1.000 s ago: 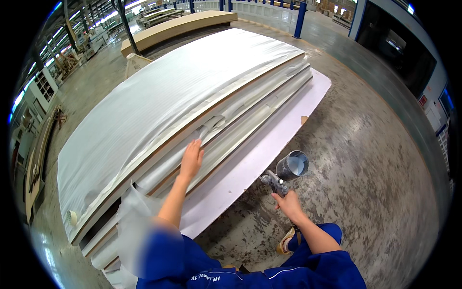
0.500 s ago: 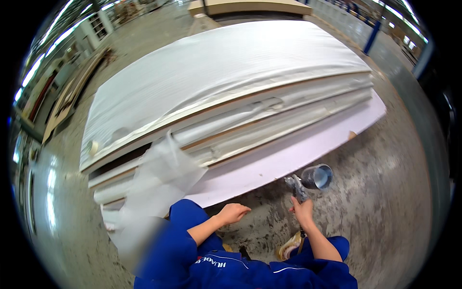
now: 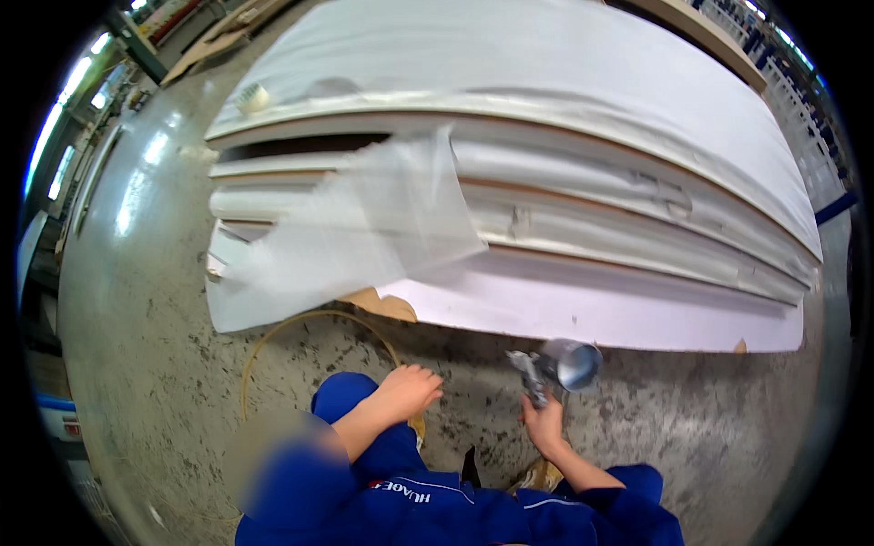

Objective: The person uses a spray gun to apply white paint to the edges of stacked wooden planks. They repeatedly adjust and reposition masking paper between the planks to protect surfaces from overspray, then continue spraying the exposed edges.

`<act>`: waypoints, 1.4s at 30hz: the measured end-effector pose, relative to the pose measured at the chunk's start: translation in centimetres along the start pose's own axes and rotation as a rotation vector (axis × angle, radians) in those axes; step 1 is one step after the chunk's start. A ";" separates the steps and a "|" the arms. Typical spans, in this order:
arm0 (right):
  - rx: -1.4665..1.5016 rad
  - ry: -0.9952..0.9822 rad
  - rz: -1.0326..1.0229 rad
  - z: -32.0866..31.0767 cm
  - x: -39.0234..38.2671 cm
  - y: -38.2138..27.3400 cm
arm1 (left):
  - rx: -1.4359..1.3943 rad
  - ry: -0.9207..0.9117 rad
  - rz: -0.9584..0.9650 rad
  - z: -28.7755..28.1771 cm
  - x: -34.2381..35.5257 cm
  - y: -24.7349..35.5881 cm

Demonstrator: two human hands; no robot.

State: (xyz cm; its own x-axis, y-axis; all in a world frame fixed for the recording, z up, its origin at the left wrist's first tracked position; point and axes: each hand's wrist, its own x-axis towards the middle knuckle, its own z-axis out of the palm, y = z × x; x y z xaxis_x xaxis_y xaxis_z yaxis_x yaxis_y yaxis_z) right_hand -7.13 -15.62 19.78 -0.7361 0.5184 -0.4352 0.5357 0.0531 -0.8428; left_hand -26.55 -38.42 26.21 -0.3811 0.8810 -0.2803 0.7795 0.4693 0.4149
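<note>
My right hand (image 3: 543, 426) grips the handle of a grey, paint-spattered spray gun (image 3: 531, 378). A cup (image 3: 575, 366) with pale bluish liquid in it sits on the gun's right side, its mouth tipped toward me. Over my left knee, my left hand (image 3: 410, 393) hangs with fingers loosely bent and nothing visible in it. A thin yellowish hose (image 3: 273, 335) curves over the floor and reaches close to that hand; whether it touches cannot be told. Ahead lies a stack of large white-wrapped panels (image 3: 637, 205), with a loose translucent sheet (image 3: 364, 218) draped over its left front.
A white board (image 3: 583, 309) lies under the stack, its near edge close to the gun. Torn brown cardboard (image 3: 382, 304) pokes out at the front. On top, far left, is a roll of tape (image 3: 253, 98). A blue post (image 3: 836, 207) stands at the right.
The view has swung left and down, bringing the hose and torn cardboard into sight. My right hand still grips the spray gun. My left hand stays near my knee.
</note>
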 end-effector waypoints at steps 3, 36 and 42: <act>-0.180 -0.114 -0.008 3.6 0.9 2.5 | 0.001 -0.307 0.032 0.5 -3.1 4.1; -0.668 -0.513 -0.245 10.6 11.4 7.0 | -0.033 -0.107 0.542 0.7 -5.9 7.0; -0.721 -0.466 -0.265 10.8 11.4 8.1 | -0.229 0.100 0.540 -1.5 -6.9 6.6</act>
State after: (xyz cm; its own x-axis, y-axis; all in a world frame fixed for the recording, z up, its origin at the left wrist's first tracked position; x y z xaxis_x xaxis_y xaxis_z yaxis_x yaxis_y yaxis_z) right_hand -15.68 -18.54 4.58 -0.8816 0.0222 -0.4715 0.3383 0.7263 -0.5984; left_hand -19.50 -41.29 32.15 -0.0141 0.9948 0.1006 0.7530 -0.0557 0.6557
